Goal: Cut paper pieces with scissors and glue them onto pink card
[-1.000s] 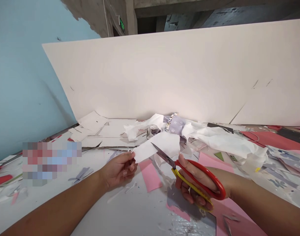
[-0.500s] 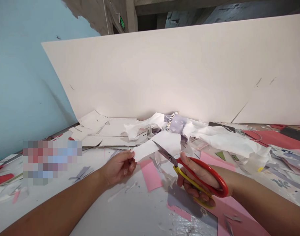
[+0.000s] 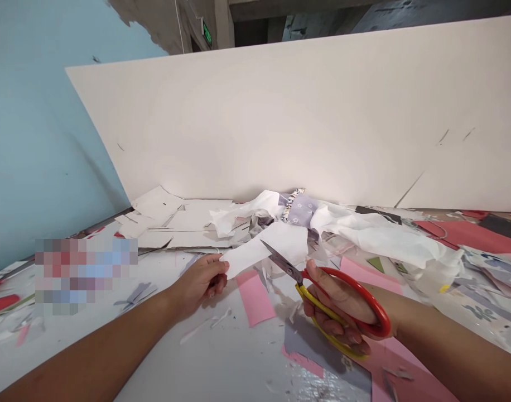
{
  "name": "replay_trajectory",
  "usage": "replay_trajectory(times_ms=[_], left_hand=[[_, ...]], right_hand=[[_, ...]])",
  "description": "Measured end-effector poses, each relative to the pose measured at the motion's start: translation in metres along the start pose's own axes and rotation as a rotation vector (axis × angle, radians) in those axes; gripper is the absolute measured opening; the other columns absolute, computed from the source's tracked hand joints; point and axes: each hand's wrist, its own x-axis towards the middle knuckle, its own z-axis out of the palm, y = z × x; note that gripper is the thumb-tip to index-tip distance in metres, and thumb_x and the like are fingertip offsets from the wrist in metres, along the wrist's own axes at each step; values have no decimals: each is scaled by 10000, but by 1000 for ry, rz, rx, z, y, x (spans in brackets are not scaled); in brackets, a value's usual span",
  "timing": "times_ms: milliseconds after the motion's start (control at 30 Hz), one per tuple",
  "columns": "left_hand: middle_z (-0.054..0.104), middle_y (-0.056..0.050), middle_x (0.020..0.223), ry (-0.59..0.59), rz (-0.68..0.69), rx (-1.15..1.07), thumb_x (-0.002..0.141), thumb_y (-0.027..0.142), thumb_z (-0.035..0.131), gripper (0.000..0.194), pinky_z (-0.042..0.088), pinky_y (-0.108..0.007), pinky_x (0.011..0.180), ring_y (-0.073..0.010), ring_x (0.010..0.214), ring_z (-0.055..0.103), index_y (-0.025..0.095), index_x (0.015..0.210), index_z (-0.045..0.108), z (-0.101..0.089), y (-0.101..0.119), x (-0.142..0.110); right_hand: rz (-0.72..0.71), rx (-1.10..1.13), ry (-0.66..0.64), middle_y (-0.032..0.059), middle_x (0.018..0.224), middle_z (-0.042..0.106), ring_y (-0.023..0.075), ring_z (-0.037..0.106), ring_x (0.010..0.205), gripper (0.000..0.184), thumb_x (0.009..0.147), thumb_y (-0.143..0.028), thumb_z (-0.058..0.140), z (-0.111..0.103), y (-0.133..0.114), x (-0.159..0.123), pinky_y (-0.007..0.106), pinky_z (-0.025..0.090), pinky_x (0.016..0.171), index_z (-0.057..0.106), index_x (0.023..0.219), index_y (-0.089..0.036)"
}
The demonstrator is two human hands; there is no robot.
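My left hand (image 3: 203, 281) pinches the near left corner of a white paper sheet (image 3: 276, 247) and holds it just above the table. My right hand (image 3: 339, 312) grips red and yellow scissors (image 3: 322, 290); thumb and fingers sit in the loops. The blades point up and left and meet the paper's lower edge near its middle. A pink paper piece (image 3: 255, 298) lies flat on the table under the white sheet, between my hands.
A large white board (image 3: 305, 117) leans upright at the back. Crumpled white paper (image 3: 381, 234), patterned scraps and flat white card pieces (image 3: 184, 220) pile along its foot. Pink and red sheets (image 3: 468, 234) lie at the right. A blue wall stands at left.
The scissors and my right hand have shifted slightly right along the paper's edge. My left hand has kept its pinch and moved a little left. The view tilted down slightly.
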Motion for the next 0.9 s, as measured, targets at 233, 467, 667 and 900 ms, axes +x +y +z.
replay_trajectory(times_ms=[233,467,667,900], left_hand=[[462,54,383,5,-18,-25,743,311,498,172,171,-183,385,-43,352,251,178,668,417,1,1,0],[443,61,364,23,-13,-54,726,288,513,168,170,-172,376,-41,343,259,181,653,406,0,0,1],[441,59,363,17,-4,-79,720,288,527,165,182,-164,372,-37,342,266,174,659,424,-1,-1,3],[466,51,376,-19,-10,-110,721,311,534,165,193,-159,362,-41,335,275,164,733,460,-5,-3,3]], right_hand=[[-6,-5,-8,-49,358,406,58,331,236,811,609,-844,48,-2,0,0,188,344,224,477,678,-160],[18,-74,58,-57,345,381,47,301,234,771,615,-847,88,2,-3,-6,157,272,206,451,648,-168],[2,-114,73,-53,342,391,53,293,233,713,656,-822,146,5,-7,-11,168,274,220,447,642,-176],[-7,25,22,-27,548,420,27,283,347,687,679,-793,241,5,-7,-11,141,162,296,509,731,-163]])
